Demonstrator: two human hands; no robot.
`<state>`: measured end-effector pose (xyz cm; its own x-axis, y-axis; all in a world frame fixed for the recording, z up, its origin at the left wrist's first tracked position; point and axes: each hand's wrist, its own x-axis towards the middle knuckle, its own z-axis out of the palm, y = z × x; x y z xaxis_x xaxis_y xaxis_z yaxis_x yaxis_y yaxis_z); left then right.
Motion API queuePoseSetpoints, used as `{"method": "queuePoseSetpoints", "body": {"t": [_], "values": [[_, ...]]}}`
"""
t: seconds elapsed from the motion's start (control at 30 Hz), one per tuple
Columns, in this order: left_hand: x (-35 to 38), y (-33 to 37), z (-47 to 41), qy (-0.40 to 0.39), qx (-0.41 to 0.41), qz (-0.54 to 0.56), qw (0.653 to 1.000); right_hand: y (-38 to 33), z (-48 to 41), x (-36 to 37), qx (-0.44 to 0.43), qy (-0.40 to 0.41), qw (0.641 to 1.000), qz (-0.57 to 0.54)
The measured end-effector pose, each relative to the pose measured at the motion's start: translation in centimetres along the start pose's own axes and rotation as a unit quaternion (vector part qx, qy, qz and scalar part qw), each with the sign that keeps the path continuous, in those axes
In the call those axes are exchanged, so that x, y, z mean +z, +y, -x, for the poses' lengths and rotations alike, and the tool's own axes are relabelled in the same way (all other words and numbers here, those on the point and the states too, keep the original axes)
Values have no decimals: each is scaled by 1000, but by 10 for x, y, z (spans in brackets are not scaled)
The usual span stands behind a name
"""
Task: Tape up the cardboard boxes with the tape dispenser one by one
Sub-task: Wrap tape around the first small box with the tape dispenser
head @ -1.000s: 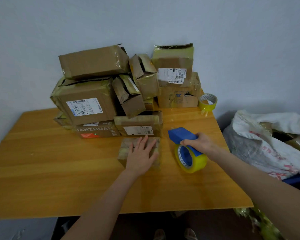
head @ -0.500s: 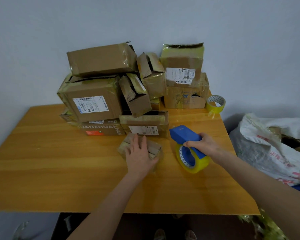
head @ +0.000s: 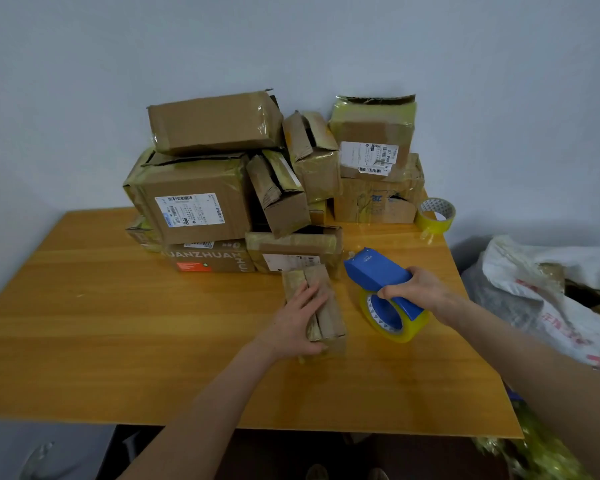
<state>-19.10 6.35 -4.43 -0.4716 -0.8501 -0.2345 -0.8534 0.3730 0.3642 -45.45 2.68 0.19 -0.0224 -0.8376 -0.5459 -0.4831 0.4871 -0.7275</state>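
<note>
Wood table w/ pile of boxes at back, small box lying just in front of pile, L hand flat on its top w/ fingers straight, R hand fisted round blue dispenser handle, just right of box.

Light wooden counter, plank grain running left-right, set against a plain pale grey-blue wall. Loose roll of yellow tape at the counter's back right corner, standing on edge, tilted, white printed core visible. Off the right edge, a big white woven sack with red print, crumpled and open at the top, brown contents partly showing. Crumpled yellow-green plastic low right beside the counter's front corner. Grey floor lower left.
</note>
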Motion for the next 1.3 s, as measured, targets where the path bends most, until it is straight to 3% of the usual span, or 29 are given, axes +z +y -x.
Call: {"method": "queuePoseSetpoints", "body": {"t": [0.27,0.37,0.5,0.63,0.7,0.77,0.8,0.87,0.9,0.97,1.03,1.1,1.23,1.3], "values": [[17,16,-16,52,21,40,998,0,10,-15,-7,5,999,-42],[13,15,-14,38,15,-19,999,-4,15,-24,-11,8,999,-49],[6,15,-11,31,1,40,999,-14,27,-28,-26,9,998,-51],[-8,17,-17,-22,-9,3,1000,-20,38,-30,-36,-2,998,-42],[-19,19,-17,24,-32,33,999,-23,42,-36,-48,-9,998,-34],[-30,23,-16,145,-87,168,971,-28,45,-43,-68,-31,997,-23],[-36,26,-17,180,-123,280,935,-31,46,-46,-78,-43,996,-12],[-50,36,-19,143,-190,532,813,-36,46,-52,-99,-67,993,18],[-56,42,-19,103,-217,607,758,-40,47,-53,-110,-81,990,35],[-65,53,-17,40,-253,662,705,-45,47,-56,-126,-106,984,64],[-66,61,-16,22,-259,681,685,-49,48,-57,-146,-132,976,91],[-64,69,-13,61,-250,691,675,-50,49,-59,-163,-159,967,114],[-57,84,-6,178,-283,589,735,-47,48,-57,-205,-180,946,177],[-52,90,-3,202,-306,565,739,-47,47,-53,-237,-189,926,227]]}}
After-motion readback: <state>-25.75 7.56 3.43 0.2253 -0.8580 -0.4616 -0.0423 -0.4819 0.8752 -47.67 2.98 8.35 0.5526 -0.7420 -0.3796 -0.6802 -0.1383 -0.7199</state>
